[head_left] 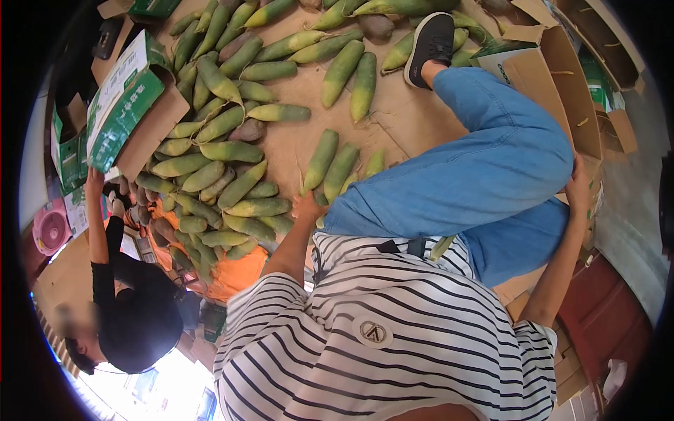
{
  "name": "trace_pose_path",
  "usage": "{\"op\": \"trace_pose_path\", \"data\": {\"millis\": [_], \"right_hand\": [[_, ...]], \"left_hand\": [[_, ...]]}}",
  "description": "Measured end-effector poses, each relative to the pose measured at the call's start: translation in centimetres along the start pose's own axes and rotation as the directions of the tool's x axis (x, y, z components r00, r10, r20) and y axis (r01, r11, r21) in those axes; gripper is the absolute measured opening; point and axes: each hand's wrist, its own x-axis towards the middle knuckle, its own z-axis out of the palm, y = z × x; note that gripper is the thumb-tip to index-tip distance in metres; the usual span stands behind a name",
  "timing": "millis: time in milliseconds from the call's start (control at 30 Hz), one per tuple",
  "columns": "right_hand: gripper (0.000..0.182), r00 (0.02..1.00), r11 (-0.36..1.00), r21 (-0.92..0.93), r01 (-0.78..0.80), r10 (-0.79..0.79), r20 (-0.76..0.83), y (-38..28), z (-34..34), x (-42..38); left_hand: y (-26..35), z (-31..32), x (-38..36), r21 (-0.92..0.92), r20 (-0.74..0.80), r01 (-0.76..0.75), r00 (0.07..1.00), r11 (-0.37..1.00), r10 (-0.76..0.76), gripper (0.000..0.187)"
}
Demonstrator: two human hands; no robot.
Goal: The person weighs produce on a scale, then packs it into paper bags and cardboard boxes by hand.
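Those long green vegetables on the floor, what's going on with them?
Someone in a black-and-white striped shirt and blue cloth trousers sits beside long, green, radish-like vegetables spread over brown cardboard sheeting. Their left hand is at the near end of one vegetable; whether it grips is unclear. Their right hand is beside the bent knee, close to an open brown cardboard box. At the left, another person in black reaches a hand up to a green-and-white cardboard box.

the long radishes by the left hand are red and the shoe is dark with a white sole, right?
Not quite: in the head view, the radishes by the left hand are green, not red. The shoe is dark with a white sole.
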Motion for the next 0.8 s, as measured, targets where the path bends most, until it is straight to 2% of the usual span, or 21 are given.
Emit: {"op": "trace_pose_path", "data": {"millis": [33, 100, 267, 333, 400, 533, 633, 700, 733, 767, 800], "right_hand": [[0.047, 1.0, 1.0, 0.02, 0.0, 0.0, -0.014, 0.0, 0.1, 0.0], [0.046, 0.999, 0.998, 0.057, -0.001, 0.004, -0.042, -0.5, 0.1, -0.3], [0.045, 0.997, 0.997, -0.038, -0.064, 0.062, -0.052, -4.2, -1.2, -1.0], [0.046, 0.996, 0.996, -0.061, -0.067, 0.064, -0.062, -4.1, -1.2, -1.1], [0.047, 0.996, 0.996, -0.081, -0.044, 0.038, -0.075, -3.0, -0.7, -0.6], [0.051, 0.999, 0.998, -0.053, -0.038, 0.036, -0.039, -2.4, -0.8, -0.4], [0.055, 0.999, 0.997, -0.067, -0.044, 0.042, -0.026, -0.7, -0.4, 0.1], [0.055, 1.0, 0.997, -0.07, -0.021, 0.02, -0.022, 0.8, 0.0, 0.3], [0.054, 1.0, 0.997, -0.072, -0.006, 0.005, -0.015, 1.7, 0.2, 0.6], [0.052, 1.0, 1.0, 0.019, 0.011, -0.012, 0.021, 2.7, 0.4, 0.9], [0.052, 0.999, 1.0, 0.021, 0.01, -0.011, 0.037, 3.0, 0.7, 1.0]], "left_hand": [[0.4, -0.3, 0.2, 0.011, 0.036, 0.013, 0.999, 1.0, -0.013, 0.095], [0.2, 0.6, 0.5, 0.017, -0.028, 0.008, 1.0, 1.0, -0.007, 0.095], [0.4, 0.8, 0.7, -0.015, -0.123, -0.004, 0.992, 1.0, 0.002, 0.092], [0.1, 0.1, 0.2, 0.002, -0.186, -0.072, 0.98, 0.997, 0.071, 0.091], [0.8, -2.1, -0.7, 0.032, -0.307, -0.205, 0.93, 0.978, 0.205, 0.09], [4.6, -10.1, -2.2, 0.058, -0.561, -0.461, 0.719, 0.886, 0.411, 0.082], [9.8, -17.4, -3.4, 0.167, -0.72, -0.621, 0.454, 0.766, 0.525, 0.075], [13.2, -20.5, -3.3, 0.24, -0.797, -0.657, 0.288, 0.715, 0.532, 0.072], [14.8, -21.8, -3.6, 0.227, -0.823, -0.685, 0.245, 0.693, 0.512, 0.071], [15.0, -22.7, -4.2, 0.216, -0.847, -0.708, 0.206, 0.673, 0.489, 0.071], [13.9, -23.2, -4.8, 0.193, -0.863, -0.721, 0.198, 0.666, 0.464, 0.07]]}}
